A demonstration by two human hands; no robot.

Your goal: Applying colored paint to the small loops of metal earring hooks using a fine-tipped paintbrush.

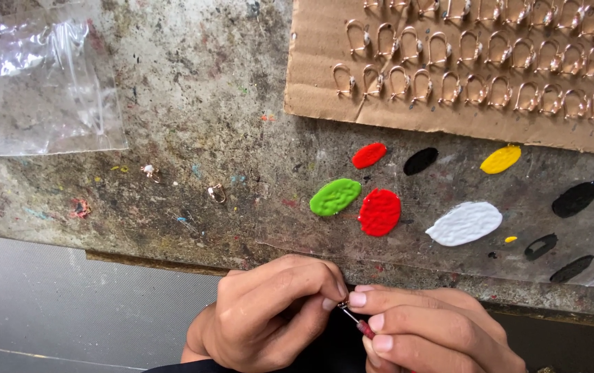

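At the bottom centre of the frame, the left hand (269, 314) pinches a tiny metal piece (343, 304) between thumb and forefinger, while the right hand (428, 328) grips a thin red-handled tool (360, 322), its tip touching that piece. Just above them, on the stained workbench (193, 103), lie blobs of paint: green (335, 196), red (380, 212), white (464, 223), yellow (500, 159) and black (575, 199). Two loose rings (217, 193) sit at left centre. Along the upper right, a cardboard sheet (317, 69) carries rows of metal hooks (442, 86); a clear plastic bag (34, 83) lies upper left.
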